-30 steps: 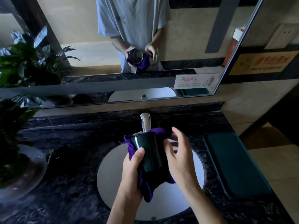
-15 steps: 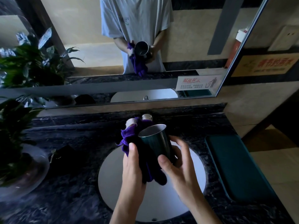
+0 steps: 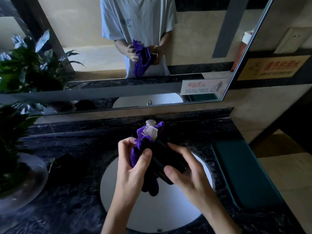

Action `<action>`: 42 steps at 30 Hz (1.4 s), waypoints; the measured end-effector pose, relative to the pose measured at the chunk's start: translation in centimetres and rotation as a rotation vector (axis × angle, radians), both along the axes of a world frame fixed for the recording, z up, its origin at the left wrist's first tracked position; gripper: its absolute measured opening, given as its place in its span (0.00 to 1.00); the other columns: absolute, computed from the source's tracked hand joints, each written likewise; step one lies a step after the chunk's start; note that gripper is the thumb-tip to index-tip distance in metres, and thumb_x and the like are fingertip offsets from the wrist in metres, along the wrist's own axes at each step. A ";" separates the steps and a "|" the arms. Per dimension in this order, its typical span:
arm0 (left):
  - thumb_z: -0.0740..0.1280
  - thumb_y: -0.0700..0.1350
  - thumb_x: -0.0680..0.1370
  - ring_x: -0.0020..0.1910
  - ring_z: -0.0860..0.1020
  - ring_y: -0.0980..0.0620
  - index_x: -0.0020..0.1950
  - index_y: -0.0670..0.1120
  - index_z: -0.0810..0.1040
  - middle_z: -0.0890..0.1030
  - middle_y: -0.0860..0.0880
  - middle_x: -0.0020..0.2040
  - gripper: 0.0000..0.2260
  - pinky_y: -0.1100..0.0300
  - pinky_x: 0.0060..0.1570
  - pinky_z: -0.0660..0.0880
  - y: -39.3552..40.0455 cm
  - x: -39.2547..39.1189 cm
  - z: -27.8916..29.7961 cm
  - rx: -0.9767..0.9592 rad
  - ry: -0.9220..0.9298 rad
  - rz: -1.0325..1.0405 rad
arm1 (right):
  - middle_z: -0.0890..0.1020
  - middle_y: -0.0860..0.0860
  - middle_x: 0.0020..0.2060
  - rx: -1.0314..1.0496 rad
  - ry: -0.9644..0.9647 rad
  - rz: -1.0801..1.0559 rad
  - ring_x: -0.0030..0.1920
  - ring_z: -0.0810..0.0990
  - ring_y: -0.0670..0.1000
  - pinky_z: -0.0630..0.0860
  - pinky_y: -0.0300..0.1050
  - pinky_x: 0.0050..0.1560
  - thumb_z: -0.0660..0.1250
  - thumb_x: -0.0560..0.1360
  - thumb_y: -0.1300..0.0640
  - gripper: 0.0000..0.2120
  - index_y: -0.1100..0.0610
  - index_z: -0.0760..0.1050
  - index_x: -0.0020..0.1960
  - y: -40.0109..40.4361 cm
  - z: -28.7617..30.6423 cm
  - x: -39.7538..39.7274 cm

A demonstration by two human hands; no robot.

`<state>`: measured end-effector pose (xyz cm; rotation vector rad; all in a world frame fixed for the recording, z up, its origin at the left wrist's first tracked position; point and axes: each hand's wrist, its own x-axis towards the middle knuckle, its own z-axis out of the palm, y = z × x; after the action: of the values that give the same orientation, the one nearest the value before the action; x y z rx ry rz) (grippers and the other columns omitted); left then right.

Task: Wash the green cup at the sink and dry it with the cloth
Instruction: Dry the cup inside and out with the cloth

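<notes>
- Head view: the left hand [image 3: 133, 164] came up from 6 o'clock over the sink [image 3: 200, 168], fingers curled and thumb pressed down, pinching a bunched purple cloth [image 3: 140, 142].
- The right hand [image 3: 187, 173] reached in from 5 o'clock and gripped the green cup [image 3: 167, 159], thumb along its near side and fingers wrapped over the far side.
- The cup lay tilted, one end toward 11 o'clock and sunk in the cloth, the other toward 4 o'clock inside the right palm; it was held in the air above the white basin, just in front of the tap [image 3: 150, 122].
- The cup looked almost black in the dim light; its mouth was hidden by the cloth, so whether the cloth went inside it could not be told.
- A white label on the cloth covered part of the tap, and a tail of cloth hung down below the left hand toward 6 o'clock.
- Both forearms were cut off by the lower edge of the frame.
- The mirror [image 3: 168, 92] at 12 o'clock showed the person's torso with the same cloth and cup held at the waist.
- The dark marble bench [image 3: 81, 191] ringed the sink; a potted plant [image 3: 15, 137] stood at 9 o'clock near the left edge, and a green mat [image 3: 239, 171] lay at 3 o'clock, close to the bench's right edge.
- Bare basin showed below and to the right of the hands.
</notes>
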<state>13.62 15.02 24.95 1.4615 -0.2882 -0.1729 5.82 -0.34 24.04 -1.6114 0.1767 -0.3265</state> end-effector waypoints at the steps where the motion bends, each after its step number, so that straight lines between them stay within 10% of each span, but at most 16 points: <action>1: 0.69 0.56 0.76 0.18 0.72 0.32 0.57 0.52 0.73 0.76 0.42 0.31 0.13 0.64 0.18 0.66 -0.1 0.0 0.1 -0.019 -0.009 -0.014 | 0.83 0.48 0.61 -0.022 -0.011 -0.023 0.63 0.81 0.50 0.79 0.43 0.58 0.71 0.74 0.46 0.25 0.49 0.75 0.70 0.2 0.0 0.0; 5: 0.69 0.55 0.77 0.15 0.71 0.50 0.51 0.53 0.80 0.78 0.43 0.23 0.07 0.67 0.20 0.65 0.0 -0.4 0.6 -0.019 -0.071 -0.107 | 0.82 0.49 0.64 -0.059 -0.041 -0.047 0.66 0.80 0.52 0.78 0.50 0.62 0.69 0.75 0.44 0.25 0.47 0.74 0.71 0.6 0.4 0.2; 8: 0.70 0.56 0.76 0.21 0.74 0.56 0.49 0.53 0.81 0.82 0.36 0.36 0.08 0.67 0.21 0.68 0.2 -0.6 0.7 0.019 -0.119 -0.148 | 0.82 0.47 0.64 -0.109 -0.047 -0.022 0.66 0.80 0.51 0.77 0.42 0.61 0.68 0.76 0.44 0.24 0.45 0.74 0.71 -0.3 1.0 0.3; 14: 0.70 0.57 0.75 0.40 0.83 0.50 0.54 0.57 0.78 0.85 0.49 0.40 0.10 0.55 0.42 0.78 -0.2 -0.9 0.8 0.255 -0.285 -0.137 | 0.85 0.43 0.57 -0.136 0.021 0.040 0.59 0.83 0.46 0.78 0.36 0.54 0.65 0.77 0.44 0.16 0.43 0.78 0.64 -1.5 1.8 0.7; 19: 0.74 0.54 0.71 0.38 0.85 0.59 0.64 0.75 0.60 0.85 0.68 0.49 0.31 0.71 0.38 0.78 -0.4 -1.9 1.1 0.219 -0.273 -0.196 | 0.85 0.47 0.41 0.059 0.179 0.103 0.39 0.83 0.47 0.76 0.42 0.33 0.64 0.75 0.40 0.16 0.50 0.81 0.52 -1.9 1.9 0.9; 23: 0.77 0.45 0.73 0.36 0.87 0.51 0.79 0.72 0.57 0.87 0.59 0.47 0.45 0.63 0.37 0.83 -0.4 -1.9 1.1 0.215 -0.298 -0.393 | 0.75 0.55 0.30 0.278 0.365 0.148 0.24 0.72 0.52 0.61 0.43 0.24 0.58 0.77 0.37 0.23 0.56 0.75 0.42 -2.5 2.0 1.2; 28: 0.75 0.44 0.77 0.39 0.85 0.56 0.70 0.61 0.77 0.82 0.61 0.48 0.24 0.61 0.39 0.82 -1.0 -1.9 0.0 -0.046 -0.069 -0.180 | 0.83 0.49 0.51 -0.134 0.259 0.150 0.45 0.83 0.47 0.77 0.46 0.44 0.54 0.71 0.21 0.28 0.35 0.73 0.63 -3.0 2.7 1.3; 32: 0.75 0.48 0.74 0.46 0.80 0.59 0.70 0.61 0.78 0.83 0.58 0.52 0.25 0.66 0.50 0.77 -1.2 -0.8 0.3 -0.034 -0.068 -0.088 | 0.79 0.47 0.53 -0.531 -0.119 0.034 0.53 0.80 0.46 0.74 0.40 0.52 0.60 0.80 0.43 0.17 0.50 0.75 0.63 -1.6 1.7 0.5; 37: 0.80 0.48 0.69 0.46 0.81 0.61 0.74 0.66 0.70 0.82 0.54 0.52 0.37 0.68 0.49 0.78 -1.0 -0.6 1.3 0.029 -0.193 -0.328 | 0.79 0.44 0.34 -0.125 0.036 -0.160 0.33 0.75 0.43 0.70 0.35 0.33 0.57 0.78 0.46 0.14 0.53 0.76 0.46 -0.4 2.5 1.8; 42: 0.72 0.30 0.75 0.35 0.87 0.50 0.61 0.52 0.79 0.88 0.50 0.45 0.21 0.61 0.38 0.82 -1.7 -1.4 1.7 -0.026 -0.121 -0.354 | 0.79 0.47 0.31 0.115 0.372 0.039 0.26 0.76 0.50 0.67 0.42 0.23 0.56 0.75 0.37 0.17 0.43 0.79 0.40 -1.2 3.1 2.1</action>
<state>12.25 13.32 26.65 1.3880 -0.6459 -0.3651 7.94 -1.58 27.12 -1.5474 0.4391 0.0175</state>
